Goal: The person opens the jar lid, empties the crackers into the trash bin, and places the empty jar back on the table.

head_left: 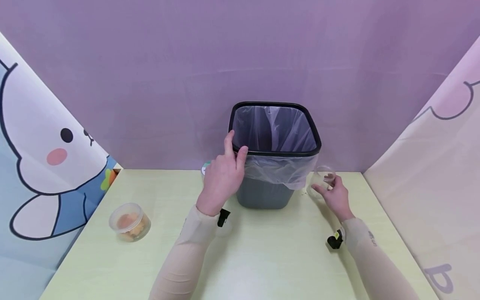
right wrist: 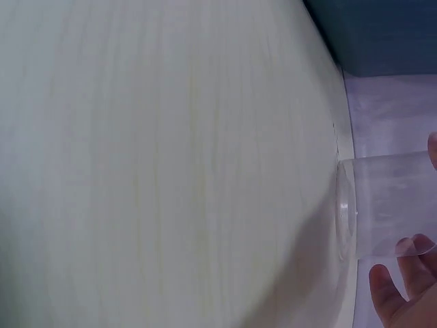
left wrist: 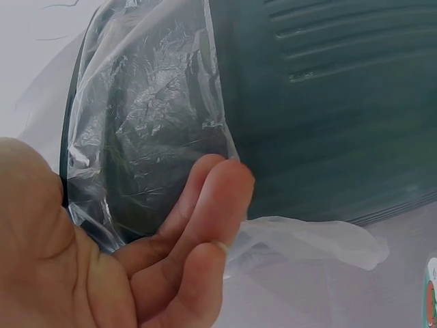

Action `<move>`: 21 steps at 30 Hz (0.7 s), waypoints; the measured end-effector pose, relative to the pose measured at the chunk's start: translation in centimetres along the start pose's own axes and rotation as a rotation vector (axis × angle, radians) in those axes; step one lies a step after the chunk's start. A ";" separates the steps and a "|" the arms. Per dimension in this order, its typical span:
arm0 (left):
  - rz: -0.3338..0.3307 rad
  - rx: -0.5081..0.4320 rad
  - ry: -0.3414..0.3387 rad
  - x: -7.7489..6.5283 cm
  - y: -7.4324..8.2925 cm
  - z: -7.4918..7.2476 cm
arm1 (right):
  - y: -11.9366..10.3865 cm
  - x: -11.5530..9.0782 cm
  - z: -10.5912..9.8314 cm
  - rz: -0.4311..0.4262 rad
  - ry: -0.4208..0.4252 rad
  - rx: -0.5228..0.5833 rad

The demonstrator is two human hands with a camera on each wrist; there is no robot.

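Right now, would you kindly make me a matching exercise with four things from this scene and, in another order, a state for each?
1. Left hand
2. Right hand
3. Tub
4. Bin

A. Contains orange pieces
B. Lined with a clear bag
C. At the black rim
D. Grips a clear cup

Pairs: 1-C; 2-D; 3-A; 4-B

So both arms come in from the near side, left arm (head_left: 183, 260) slanting far and right, right arm (head_left: 378, 268) slanting far and left. The left hand (head_left: 223, 177) sits farther out, back of it showing, index finger (head_left: 228, 144) and thumb (head_left: 241, 157) spread apart. Its wrist cam catches some palm plus three loosely bent fingers (left wrist: 222, 198). Right hand's (head_left: 337, 199) nearer, thumb pointing left, fingers curled in a grip.
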State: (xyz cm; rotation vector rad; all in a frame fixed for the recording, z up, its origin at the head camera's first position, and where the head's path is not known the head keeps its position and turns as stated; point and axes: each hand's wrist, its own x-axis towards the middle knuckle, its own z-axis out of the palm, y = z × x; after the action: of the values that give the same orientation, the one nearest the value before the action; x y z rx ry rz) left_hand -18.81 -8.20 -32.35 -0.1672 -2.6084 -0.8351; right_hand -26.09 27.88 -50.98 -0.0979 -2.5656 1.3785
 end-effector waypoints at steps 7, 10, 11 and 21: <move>0.031 -0.053 -0.011 0.1 -0.8 -0.1 | -0.3 0.0 0.3 0.037 0.007 0.017; 0.071 -0.139 -0.022 0.1 -1.5 -0.2 | -0.4 0.0 0.4 0.049 0.006 0.022; 0.083 -0.174 -0.028 0.1 -1.7 -0.2 | -0.5 0.0 0.4 0.051 0.006 0.025; 0.171 -0.534 -0.102 -0.1 -4.6 -0.2 | -0.6 -0.2 0.3 0.060 0.016 -0.001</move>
State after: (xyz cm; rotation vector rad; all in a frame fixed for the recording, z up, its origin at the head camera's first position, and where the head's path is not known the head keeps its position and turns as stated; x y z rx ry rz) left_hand -19.69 -12.10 -34.67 -0.5820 -2.3555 -1.4696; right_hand -25.89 27.24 -50.65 -0.1876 -2.5700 1.3915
